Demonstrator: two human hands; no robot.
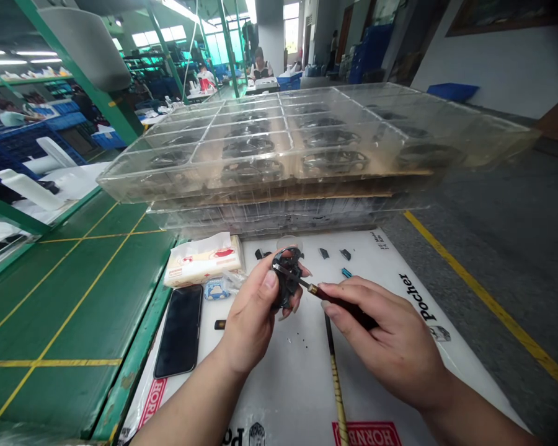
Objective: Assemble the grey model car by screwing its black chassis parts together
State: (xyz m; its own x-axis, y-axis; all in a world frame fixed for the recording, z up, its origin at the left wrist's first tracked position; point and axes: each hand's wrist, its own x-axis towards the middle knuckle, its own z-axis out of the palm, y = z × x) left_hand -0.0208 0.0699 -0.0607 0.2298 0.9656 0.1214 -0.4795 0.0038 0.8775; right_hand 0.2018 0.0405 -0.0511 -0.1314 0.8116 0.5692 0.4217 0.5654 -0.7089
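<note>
My left hand [255,313] holds up a black molded part [287,286] with a rounded, open outline, its thumb pressed on the near side. In my right hand [390,331] is a scraper-like tool [344,303] with a dark wooden handle, a brass collar and a thin metal blade. The blade lies against the upper part of the black piece; its exact tip shape is hard to make out. Under my right hand a thin rod with a yellow-and-black wrapped handle [337,384] rests on the white printed sheet [288,384]. Small dark specks dot the sheet.
Stacked clear compartment trays [283,148] with dark round parts stand across the back. To the left are a tissue pack [204,260], a small blue-and-white packet [216,289] and a phone [179,331]. Small black pieces [324,253] lie behind my hands. A green bench [51,310] adjoins.
</note>
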